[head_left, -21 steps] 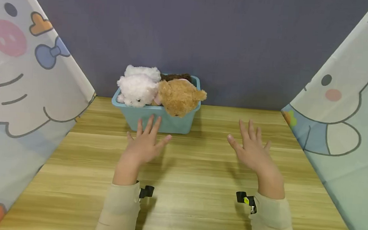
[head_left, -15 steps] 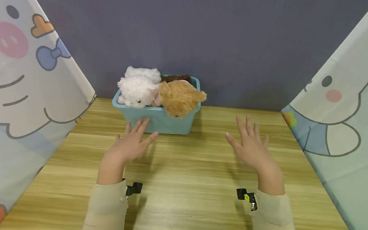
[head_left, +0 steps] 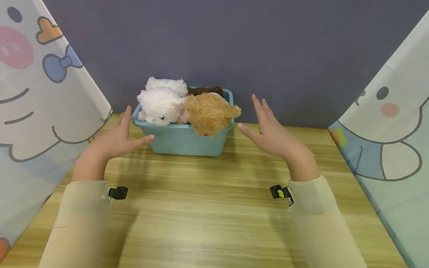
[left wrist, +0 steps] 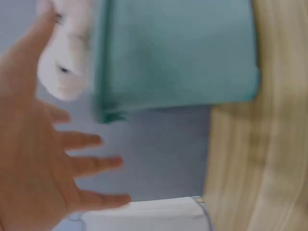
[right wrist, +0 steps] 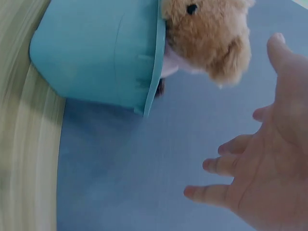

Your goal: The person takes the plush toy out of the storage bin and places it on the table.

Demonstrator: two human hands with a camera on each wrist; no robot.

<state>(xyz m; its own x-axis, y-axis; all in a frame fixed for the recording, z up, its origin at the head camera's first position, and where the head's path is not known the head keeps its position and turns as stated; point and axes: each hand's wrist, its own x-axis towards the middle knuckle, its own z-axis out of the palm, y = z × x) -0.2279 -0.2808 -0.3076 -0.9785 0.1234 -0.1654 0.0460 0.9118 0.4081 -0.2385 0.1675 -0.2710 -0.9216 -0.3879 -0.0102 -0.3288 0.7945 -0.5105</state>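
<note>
A light blue plastic bin [head_left: 187,143] stands at the back of the table, filled with plush toys. White plush toys [head_left: 162,104] fill its left part, and a tan teddy bear [head_left: 208,113] leans over the front rim at the right. A dark brown plush [head_left: 204,91] shows behind the bear. My left hand [head_left: 113,139] is just left of the bin, thumb spread from straight fingers, holding nothing. On the bin's right side my right hand [head_left: 270,131] hovers with straight fingers, apart from the bear. The left wrist view shows the bin wall [left wrist: 178,53] beyond the spread fingers.
The wooden table [head_left: 201,216] reaches back to a dark grey panel [head_left: 280,51]. Cartoon-printed cloth panels [head_left: 391,121] slope along both sides. A small black wrist camera [head_left: 118,192] sits by the left cuff, another [head_left: 280,192] by the right.
My left hand has moved left and slightly farther from me, from in front of the bin to its left side. My right hand has moved forward and left, towards the bin's right side.
</note>
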